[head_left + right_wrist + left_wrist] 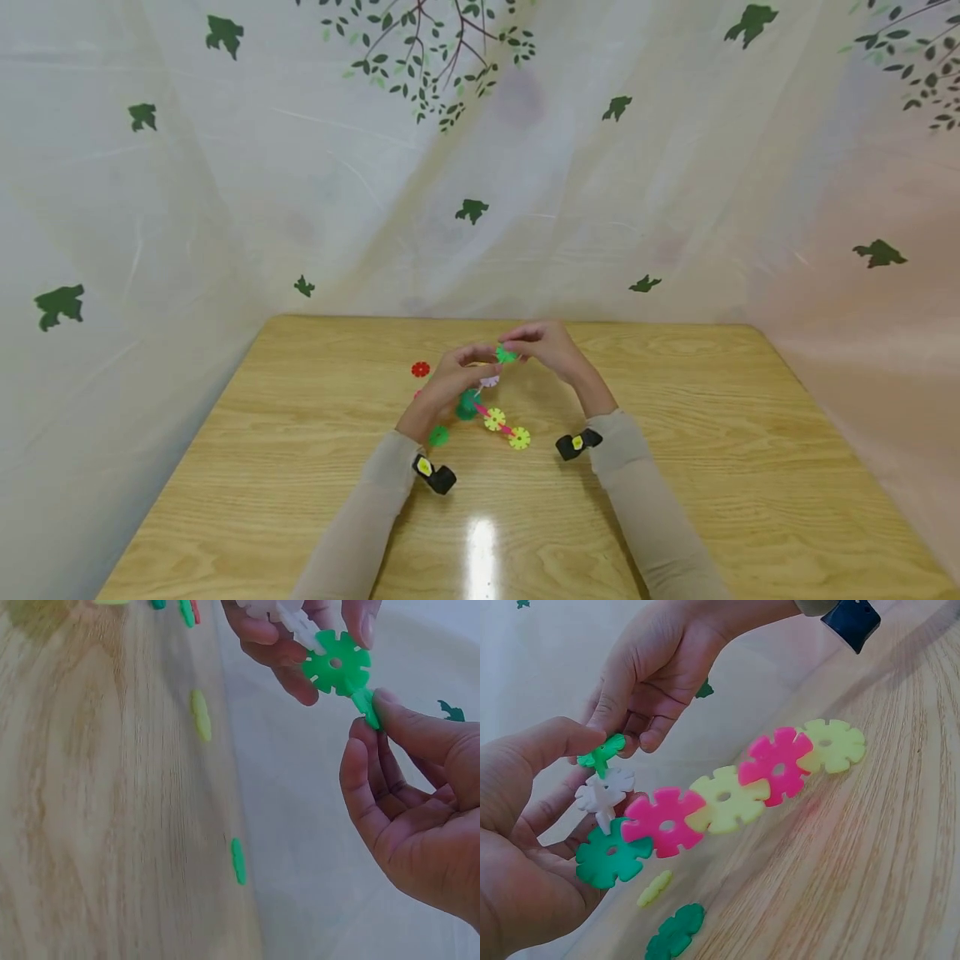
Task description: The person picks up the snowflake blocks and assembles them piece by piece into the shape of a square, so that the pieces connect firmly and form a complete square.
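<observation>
My left hand point(448, 377) holds a chain of slotted plastic flower discs. In the left wrist view the chain runs from a dark green disc point(609, 853) through a pink disc point(660, 832), a yellow disc point(735, 811) and another pink one to a yellow end disc point(832, 754). White discs point(600, 793) branch off upward from the dark green one. They lead to a bright green disc point(327, 679) with the left fingers round it. My right hand point(553, 350) pinches a second green disc point(366, 711), which meets that disc's edge.
On the wooden table point(675, 467) lie loose discs: a red disc point(420, 369) and a green disc point(438, 436) left of the chain. The right wrist view shows a yellow disc point(200, 715) and a green one point(238, 861) near the table's edge. A leaf-patterned curtain point(360, 233) hangs behind.
</observation>
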A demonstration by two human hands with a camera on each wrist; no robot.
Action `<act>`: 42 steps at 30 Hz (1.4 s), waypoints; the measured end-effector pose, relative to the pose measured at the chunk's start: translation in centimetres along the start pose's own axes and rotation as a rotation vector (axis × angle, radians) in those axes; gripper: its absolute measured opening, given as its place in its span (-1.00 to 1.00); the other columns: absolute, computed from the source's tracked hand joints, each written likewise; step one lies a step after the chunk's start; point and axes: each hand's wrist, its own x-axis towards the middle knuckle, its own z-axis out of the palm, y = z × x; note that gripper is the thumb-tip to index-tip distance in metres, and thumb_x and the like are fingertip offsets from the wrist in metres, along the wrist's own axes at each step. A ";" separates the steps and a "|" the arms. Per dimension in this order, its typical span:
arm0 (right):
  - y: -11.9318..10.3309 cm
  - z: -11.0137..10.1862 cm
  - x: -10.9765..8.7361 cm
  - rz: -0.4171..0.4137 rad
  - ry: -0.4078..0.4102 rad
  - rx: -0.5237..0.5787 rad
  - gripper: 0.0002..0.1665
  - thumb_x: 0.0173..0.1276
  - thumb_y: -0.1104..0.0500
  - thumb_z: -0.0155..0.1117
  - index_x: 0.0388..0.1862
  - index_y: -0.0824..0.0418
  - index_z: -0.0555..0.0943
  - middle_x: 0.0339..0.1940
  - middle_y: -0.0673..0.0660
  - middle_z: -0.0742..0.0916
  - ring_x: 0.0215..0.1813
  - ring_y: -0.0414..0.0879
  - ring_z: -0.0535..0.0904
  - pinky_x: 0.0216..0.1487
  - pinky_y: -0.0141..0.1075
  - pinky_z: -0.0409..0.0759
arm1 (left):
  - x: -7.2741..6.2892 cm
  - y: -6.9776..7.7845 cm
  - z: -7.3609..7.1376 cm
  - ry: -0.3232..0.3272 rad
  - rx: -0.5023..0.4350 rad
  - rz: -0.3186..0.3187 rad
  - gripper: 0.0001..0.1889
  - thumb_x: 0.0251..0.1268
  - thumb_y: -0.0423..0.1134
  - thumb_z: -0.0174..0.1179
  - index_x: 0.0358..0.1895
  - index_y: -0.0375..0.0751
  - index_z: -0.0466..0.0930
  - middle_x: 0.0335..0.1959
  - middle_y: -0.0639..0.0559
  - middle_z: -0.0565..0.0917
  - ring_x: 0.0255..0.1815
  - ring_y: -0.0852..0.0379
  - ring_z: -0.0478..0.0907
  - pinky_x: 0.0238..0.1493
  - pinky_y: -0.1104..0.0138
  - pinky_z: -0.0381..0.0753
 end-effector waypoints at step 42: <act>3.1 -3.7 3.1 -0.003 -0.072 -0.394 -0.70 0.36 0.36 0.38 0.03 0.50 0.67 -0.15 0.39 0.77 -0.14 0.18 0.71 -0.07 -0.12 0.73 | -0.4 0.6 -1.0 -0.073 0.045 -0.088 -0.54 0.38 -0.27 0.32 0.29 -0.18 0.48 0.03 -0.10 0.65 -0.28 0.10 0.69 -0.20 0.21 0.78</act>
